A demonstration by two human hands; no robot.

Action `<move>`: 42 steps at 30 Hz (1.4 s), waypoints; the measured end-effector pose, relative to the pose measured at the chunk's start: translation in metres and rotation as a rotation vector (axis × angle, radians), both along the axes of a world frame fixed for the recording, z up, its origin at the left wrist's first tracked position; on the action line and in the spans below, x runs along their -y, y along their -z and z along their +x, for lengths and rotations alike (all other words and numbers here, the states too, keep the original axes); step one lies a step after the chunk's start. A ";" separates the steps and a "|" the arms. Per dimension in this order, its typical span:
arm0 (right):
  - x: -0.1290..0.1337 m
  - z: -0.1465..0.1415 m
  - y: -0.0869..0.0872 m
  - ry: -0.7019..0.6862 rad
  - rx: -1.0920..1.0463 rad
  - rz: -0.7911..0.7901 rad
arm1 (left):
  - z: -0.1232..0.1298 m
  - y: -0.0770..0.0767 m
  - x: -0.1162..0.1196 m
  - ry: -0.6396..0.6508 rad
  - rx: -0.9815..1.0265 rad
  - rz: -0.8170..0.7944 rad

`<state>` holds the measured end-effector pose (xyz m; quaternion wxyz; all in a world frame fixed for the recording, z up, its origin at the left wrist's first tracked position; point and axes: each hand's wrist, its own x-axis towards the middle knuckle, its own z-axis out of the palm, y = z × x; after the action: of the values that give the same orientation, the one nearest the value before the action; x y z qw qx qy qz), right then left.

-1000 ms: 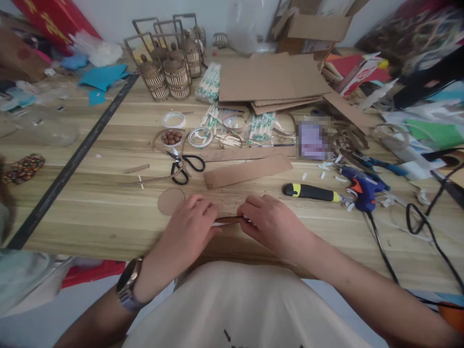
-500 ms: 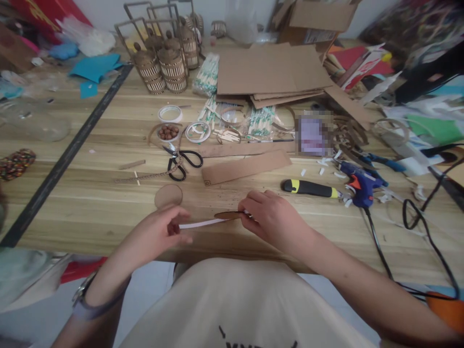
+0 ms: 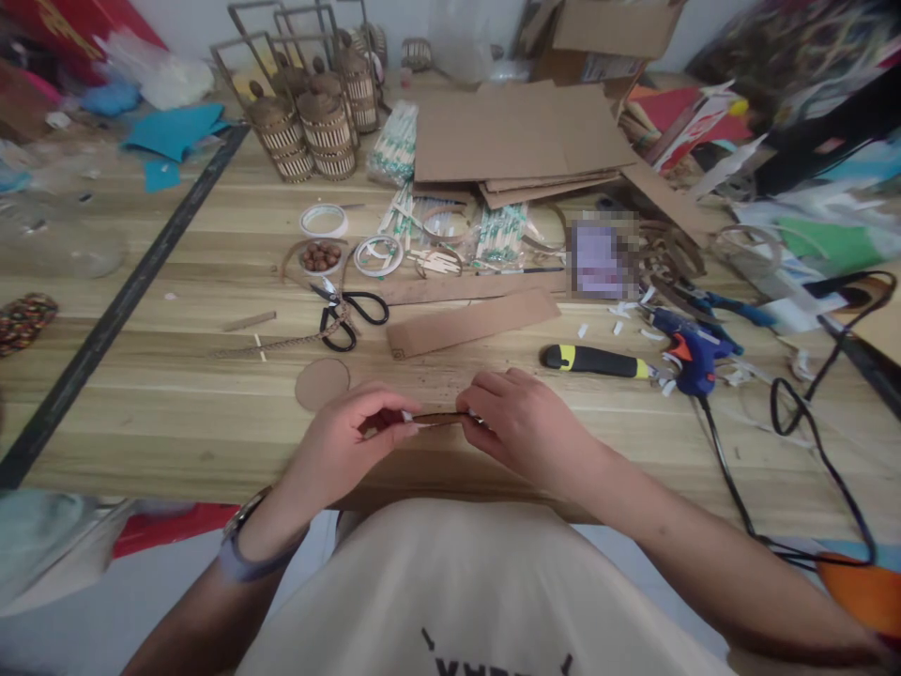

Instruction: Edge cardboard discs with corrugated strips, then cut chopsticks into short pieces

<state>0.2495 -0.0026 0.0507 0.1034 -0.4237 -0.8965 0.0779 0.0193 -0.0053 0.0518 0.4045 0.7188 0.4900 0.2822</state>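
Note:
Held nearly edge-on above the near part of the table is a thin brown cardboard piece [image 3: 439, 419], which looks like a disc. My right hand [image 3: 521, 422] is closed on its right end. At its left end my left hand [image 3: 358, 434] pinches a narrow white strip [image 3: 407, 417] against the edge; most of the strip is hidden by fingers. Left of centre, a round cardboard disc [image 3: 322, 384] lies flat beside my left hand. Beyond the hands are a rectangular cardboard piece [image 3: 475, 322] and black-handled scissors [image 3: 338, 315], which lie open. A yellow-and-black cutter [image 3: 598, 361] lies beyond my right hand.
On the right, a blue glue gun [image 3: 694, 355] trails a black cable [image 3: 725, 469]. Tape rolls [image 3: 324, 221], a bowl of brown beads [image 3: 322, 256], bundled sticks [image 3: 501, 233] and stacked cardboard [image 3: 521, 131] stand farther back. Small lantern-like items [image 3: 328, 131] are at the back left.
My left hand has moved right, close to my right hand. The white strip, stretched between the hands before, now lies mostly along the cardboard piece. The view has shifted slightly.

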 end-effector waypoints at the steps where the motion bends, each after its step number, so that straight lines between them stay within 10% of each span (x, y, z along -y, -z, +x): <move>1: 0.000 0.000 0.000 -0.001 0.000 -0.001 | 0.004 0.001 0.000 0.027 0.006 0.034; 8: 0.001 0.000 -0.001 -0.010 -0.013 -0.022 | 0.022 0.015 0.000 0.161 -0.011 0.365; 18: -0.001 0.008 0.004 0.014 -0.059 -0.030 | 0.010 0.015 -0.007 0.006 -0.016 0.330; 42: -0.001 0.010 0.004 -0.012 -0.103 -0.088 | 0.031 0.019 -0.009 0.245 -0.100 0.653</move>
<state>0.2592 -0.0011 0.0468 0.1304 -0.4176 -0.8883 0.1395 0.0507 0.0034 0.0326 0.1596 0.8766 0.3032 0.3378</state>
